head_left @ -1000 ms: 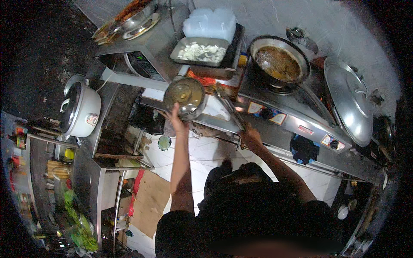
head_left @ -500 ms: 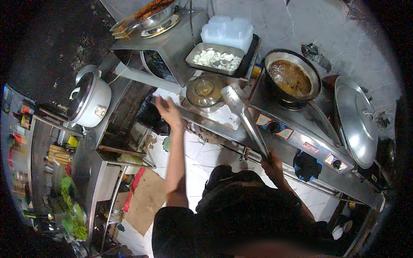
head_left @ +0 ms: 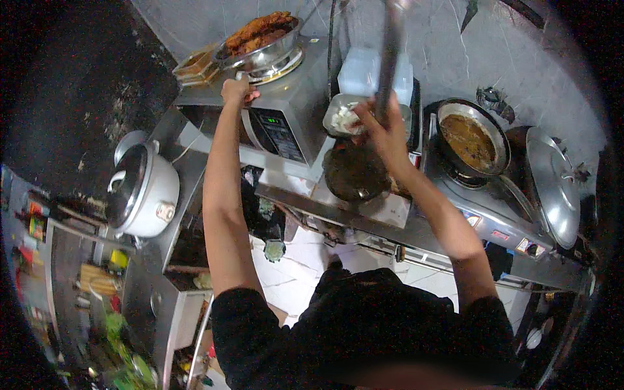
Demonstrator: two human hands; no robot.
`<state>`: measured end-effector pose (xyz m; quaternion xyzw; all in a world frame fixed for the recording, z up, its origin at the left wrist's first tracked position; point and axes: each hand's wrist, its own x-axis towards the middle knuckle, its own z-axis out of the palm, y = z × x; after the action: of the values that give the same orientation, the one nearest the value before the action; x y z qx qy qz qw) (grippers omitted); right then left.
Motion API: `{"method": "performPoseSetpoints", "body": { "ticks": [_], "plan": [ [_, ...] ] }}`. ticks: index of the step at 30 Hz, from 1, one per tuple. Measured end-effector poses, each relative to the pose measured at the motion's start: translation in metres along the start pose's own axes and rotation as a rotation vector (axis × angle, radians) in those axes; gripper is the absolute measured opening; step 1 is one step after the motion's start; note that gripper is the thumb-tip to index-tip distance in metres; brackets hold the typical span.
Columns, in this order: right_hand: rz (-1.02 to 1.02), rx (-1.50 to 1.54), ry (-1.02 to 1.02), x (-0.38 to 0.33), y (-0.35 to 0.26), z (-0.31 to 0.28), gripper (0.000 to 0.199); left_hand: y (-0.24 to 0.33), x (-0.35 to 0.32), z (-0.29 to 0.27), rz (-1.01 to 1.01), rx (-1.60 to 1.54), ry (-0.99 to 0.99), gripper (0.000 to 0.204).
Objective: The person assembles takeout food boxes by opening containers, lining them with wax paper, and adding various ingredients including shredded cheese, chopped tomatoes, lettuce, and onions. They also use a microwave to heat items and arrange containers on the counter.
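A cramped kitchen with a long steel counter (head_left: 364, 214) runs beneath both hands. Below the right hand (head_left: 383, 127), clenched around long metal tongs (head_left: 390, 52), sits a dark round pan (head_left: 354, 174), seemingly unfilled. The left hand (head_left: 235, 91) grips the rim of a steel bowl of browned fried pieces (head_left: 260, 39), apparently unserved.

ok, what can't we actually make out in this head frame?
- Right hand: holds a long metal tool; its top is motion-blurred and cut off by the upper edge.
- Dark pan: contents too dark to tell.
- Left hand: at the metal bowl; grip unclear.
- Rice cooker: inside hidden by its lid.
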<state>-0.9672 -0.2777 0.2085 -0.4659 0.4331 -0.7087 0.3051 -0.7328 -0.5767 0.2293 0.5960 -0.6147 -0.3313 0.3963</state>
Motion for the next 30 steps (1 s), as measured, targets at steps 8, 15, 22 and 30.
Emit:
{"method": "performPoseSetpoints", "body": {
  "ticks": [8, 15, 22, 30],
  "plan": [
    [-0.098, -0.558, 0.107, 0.175, 0.013, 0.091, 0.056, 0.004, 0.018, 0.010, 0.043, -0.151, -0.194, 0.021],
    [-0.093, -0.562, 0.111, 0.224, 0.029, 0.110, 0.052, 0.002, -0.012, -0.020, 0.040, -0.456, -0.317, 0.032],
    [0.034, -0.245, 0.011, 0.202, 0.006, 0.131, 0.052, -0.001, -0.039, -0.043, 0.057, -0.647, -0.303, 0.032],
    [-0.146, -0.628, 0.140, 0.162, -0.016, 0.092, 0.068, 0.000, -0.111, -0.019, 0.085, -0.790, -0.263, 0.032]
  ]
}}
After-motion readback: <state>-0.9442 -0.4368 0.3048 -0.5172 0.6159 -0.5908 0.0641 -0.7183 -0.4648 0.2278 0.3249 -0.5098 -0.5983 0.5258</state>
